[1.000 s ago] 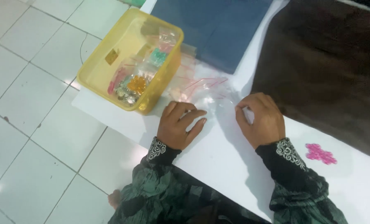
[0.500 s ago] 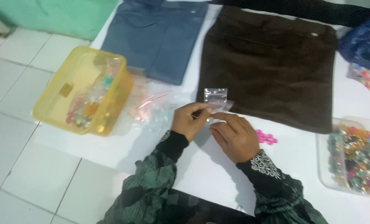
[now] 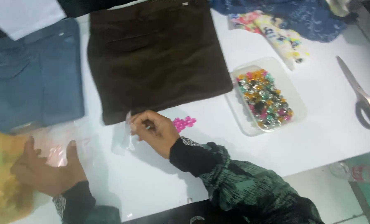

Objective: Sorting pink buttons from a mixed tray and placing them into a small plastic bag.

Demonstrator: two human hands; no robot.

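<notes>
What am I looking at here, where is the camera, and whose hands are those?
There is no machine: a person is working with two bare hands, filmed by a camera worn on their head and looking down at a white table. The right hand pinches a small clear plastic bag. The left hand rests on a pile of clear bags beside a yellow container. Also on the table lie a folded brown garment, a folded blue garment, pink beads, a clear tray of mixed coloured beads, scissors and patterned fabric.
</notes>
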